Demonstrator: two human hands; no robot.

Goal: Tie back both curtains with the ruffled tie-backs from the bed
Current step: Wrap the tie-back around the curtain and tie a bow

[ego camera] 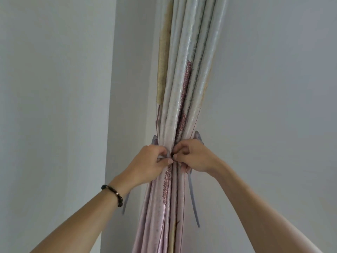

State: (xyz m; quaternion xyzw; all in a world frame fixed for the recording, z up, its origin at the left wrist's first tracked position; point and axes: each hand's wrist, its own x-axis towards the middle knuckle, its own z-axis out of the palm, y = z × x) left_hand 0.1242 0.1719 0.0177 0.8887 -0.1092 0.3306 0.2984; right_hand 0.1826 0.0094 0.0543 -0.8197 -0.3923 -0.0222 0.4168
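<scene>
head view | faces forward and upward | close to curtain (179,99) in wall corner

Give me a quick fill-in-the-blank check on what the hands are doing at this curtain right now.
1. Both hands meet at the front of the gathered ____, pinching the tie-back.
2. The beaded bracelet sits on the ____ wrist.
3. A loose ribbon end hangs below the right hand, and the other hangs behind the ____ wrist, below the left hand.

Missing words: curtain; left; left

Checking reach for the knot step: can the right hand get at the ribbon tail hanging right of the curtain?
Probably yes: the ribbon tail hangs free just below the right hand, nothing between them.
</scene>
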